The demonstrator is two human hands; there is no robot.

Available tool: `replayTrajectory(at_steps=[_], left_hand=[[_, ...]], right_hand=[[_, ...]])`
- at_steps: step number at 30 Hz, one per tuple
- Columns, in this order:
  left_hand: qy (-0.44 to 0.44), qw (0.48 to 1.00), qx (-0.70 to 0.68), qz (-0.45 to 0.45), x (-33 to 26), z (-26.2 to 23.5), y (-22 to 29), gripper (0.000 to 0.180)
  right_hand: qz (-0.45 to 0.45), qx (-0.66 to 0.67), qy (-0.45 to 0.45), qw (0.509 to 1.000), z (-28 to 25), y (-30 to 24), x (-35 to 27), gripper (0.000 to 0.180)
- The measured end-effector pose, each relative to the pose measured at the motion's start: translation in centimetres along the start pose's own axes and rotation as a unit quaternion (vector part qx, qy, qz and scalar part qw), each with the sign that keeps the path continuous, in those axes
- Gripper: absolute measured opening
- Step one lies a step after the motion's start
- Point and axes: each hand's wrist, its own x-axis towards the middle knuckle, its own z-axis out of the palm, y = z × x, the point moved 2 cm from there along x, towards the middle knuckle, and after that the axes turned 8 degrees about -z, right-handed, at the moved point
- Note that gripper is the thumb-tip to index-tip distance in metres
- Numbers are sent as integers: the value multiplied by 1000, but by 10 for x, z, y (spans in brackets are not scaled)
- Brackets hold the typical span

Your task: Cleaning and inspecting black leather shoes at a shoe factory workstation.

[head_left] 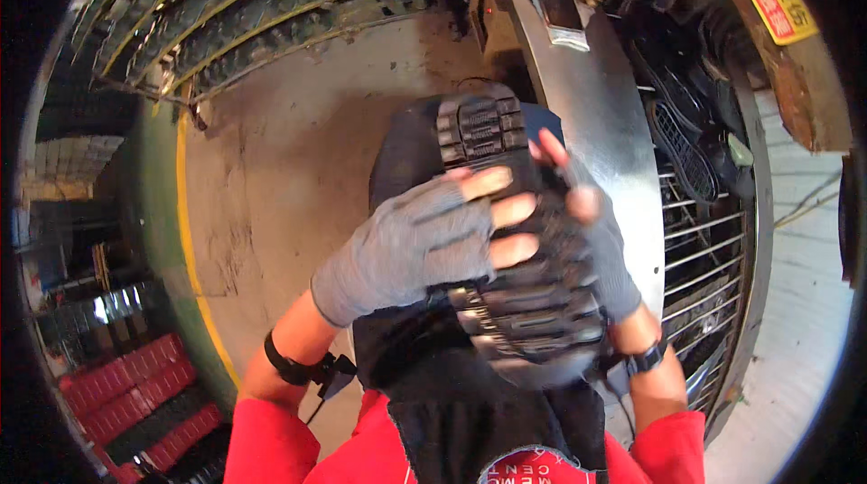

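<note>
Black rubber fills the middle of the frame: a boot (506, 240) is held sole-up, its lugged tread running from the toe at upper centre down to the heel at lower centre. The left hand (424, 245), in a grey fingerless glove, lies across the middle of the sole with its bare fingers (506, 213) pressed flat on the tread, hiding that part of the pattern. The right hand (591, 231), in a matching glove, wraps the boot's right edge; only two fingertips show over the sole, and its palm is tucked behind the boot, so how firmly it clasps cannot be made out. The boot's shaft is mostly hidden beneath the sole and merges with a dark apron (488, 430) at the lower edge, where the line between them is hard to tell. Red sleeves (271, 448) enter from the bottom and are cut off by the frame. A curved sheet-metal panel (596, 114) runs down from upper centre right behind the boot, with a wire rack (704, 249) to its right holding dark soles (682, 145) that blur into shadow. Rows of black treaded pieces (271, 5) arc across the upper left above a stained concrete floor (289, 168). Red crates (135, 394) sit at lower left, dim and partly cropped.
</note>
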Motion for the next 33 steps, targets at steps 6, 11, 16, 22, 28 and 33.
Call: replayTrajectory(at_steps=[6, 11, 16, 22, 28, 33], left_hand=[[-75, 957, -243, -143, -32, 39, -23, 34], [128, 842, -351, -390, 23, 50, -74, 57], [39, 923, -198, -328, 22, 38, -55, 75], [-70, 928, -327, -164, -15, 10, -9, 58], [83, 887, -271, -364, 8, 47, -45, 66], [40, 830, -326, -451, 27, 54, -62, 66]], right_hand=[[15, -236, 3, 972, -26, 8, 32, 65], [107, -287, -13, 952, -11, -14, 75, 55], [-63, -433, -110, 892, -9, -33, 56, 48], [24, -267, -262, 927, -5, -51, -1, 44], [159, -53, 45, 985, -4, -9, 33, 51], [121, -156, 84, 977, -10, 7, 47, 57]])
